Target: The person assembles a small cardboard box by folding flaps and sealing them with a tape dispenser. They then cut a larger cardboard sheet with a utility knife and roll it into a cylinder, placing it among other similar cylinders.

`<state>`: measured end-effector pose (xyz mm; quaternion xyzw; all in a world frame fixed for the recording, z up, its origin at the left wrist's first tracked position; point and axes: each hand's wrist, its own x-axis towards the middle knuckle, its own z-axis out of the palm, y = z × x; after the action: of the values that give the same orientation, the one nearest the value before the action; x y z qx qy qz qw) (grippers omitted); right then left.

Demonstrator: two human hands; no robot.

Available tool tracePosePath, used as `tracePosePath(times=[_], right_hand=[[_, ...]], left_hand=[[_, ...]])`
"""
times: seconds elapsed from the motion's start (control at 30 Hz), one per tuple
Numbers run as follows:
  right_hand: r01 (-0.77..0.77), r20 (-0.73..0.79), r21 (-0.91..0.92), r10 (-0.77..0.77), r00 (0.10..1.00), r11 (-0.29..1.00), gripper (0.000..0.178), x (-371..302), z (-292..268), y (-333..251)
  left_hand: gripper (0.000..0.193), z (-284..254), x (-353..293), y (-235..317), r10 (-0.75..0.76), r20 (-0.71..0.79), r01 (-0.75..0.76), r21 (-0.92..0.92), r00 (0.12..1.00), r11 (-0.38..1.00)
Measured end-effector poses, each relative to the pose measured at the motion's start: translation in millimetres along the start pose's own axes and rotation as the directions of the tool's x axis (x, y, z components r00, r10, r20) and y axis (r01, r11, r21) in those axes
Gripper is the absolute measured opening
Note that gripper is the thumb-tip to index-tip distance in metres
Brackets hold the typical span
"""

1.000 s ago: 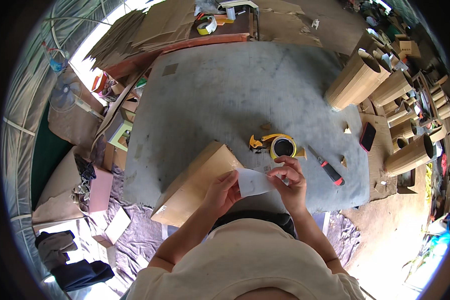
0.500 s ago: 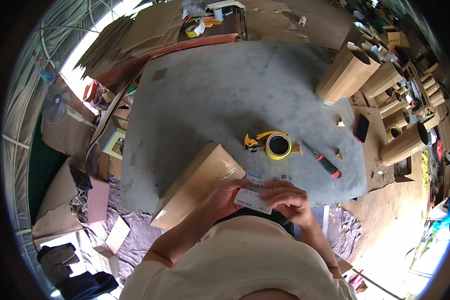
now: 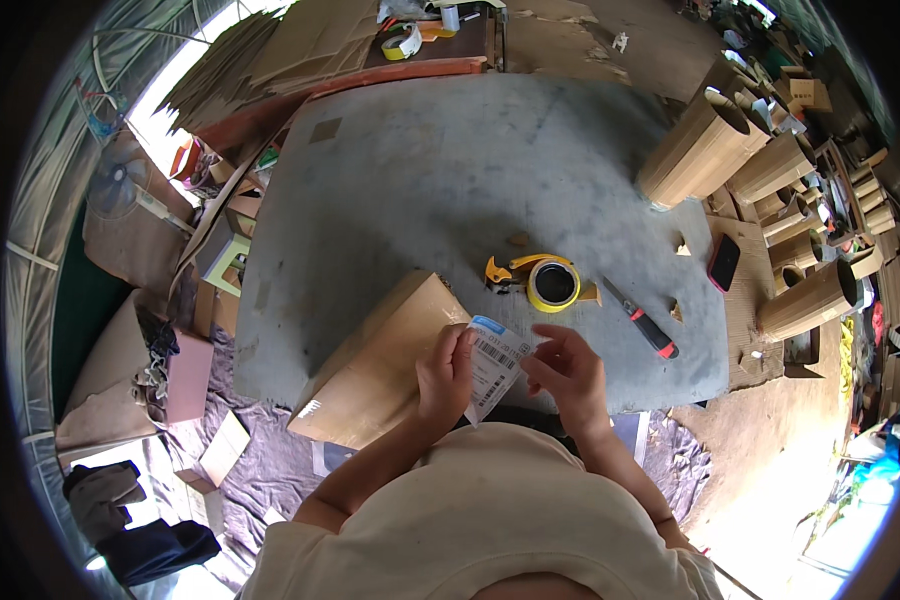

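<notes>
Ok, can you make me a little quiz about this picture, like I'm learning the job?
1. What is the left hand holding?
2. True or false: the knife lies to the left of the yellow tape dispenser.
3. Pick one. The knife's blade is: a) hidden inside its handle, b) sticking out.

Key: 1. A printed label. 2. False; it lies to the right. 3. b.
</notes>
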<state>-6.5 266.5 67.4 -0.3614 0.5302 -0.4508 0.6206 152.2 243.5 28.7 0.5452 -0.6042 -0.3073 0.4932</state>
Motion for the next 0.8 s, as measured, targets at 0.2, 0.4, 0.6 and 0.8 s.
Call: tracePosePath(times=[0.2,0.4,0.6,0.8], right_hand=[[-0.187,0.072,0.288,0.173,0.982,0.939,0.015,3,-10,-2],[-0.198,0.154,0.424,0.145,0.977,0.884,0.016,9,-14,9],[-0.149,0.154,0.403,0.094,0.984,0.903,0.015,-1,-2,-10],[-0.013,0.088,0.303,-0.014,0.996,0.953,0.009,-7,0,-8]], left_hand=[[0.008,0,0,-5,-0.019,0.105,0.023,-0.032,0.994,0.999],[0.029,-3,3,24,0.362,0.105,-0.372,0.087,0.926,0.924],[0.025,-2,-3,24,0.158,0.238,-0.065,-0.358,0.958,0.931],[0.021,-4,1,25,0.246,0.252,-0.155,-0.333,0.936,0.93]])
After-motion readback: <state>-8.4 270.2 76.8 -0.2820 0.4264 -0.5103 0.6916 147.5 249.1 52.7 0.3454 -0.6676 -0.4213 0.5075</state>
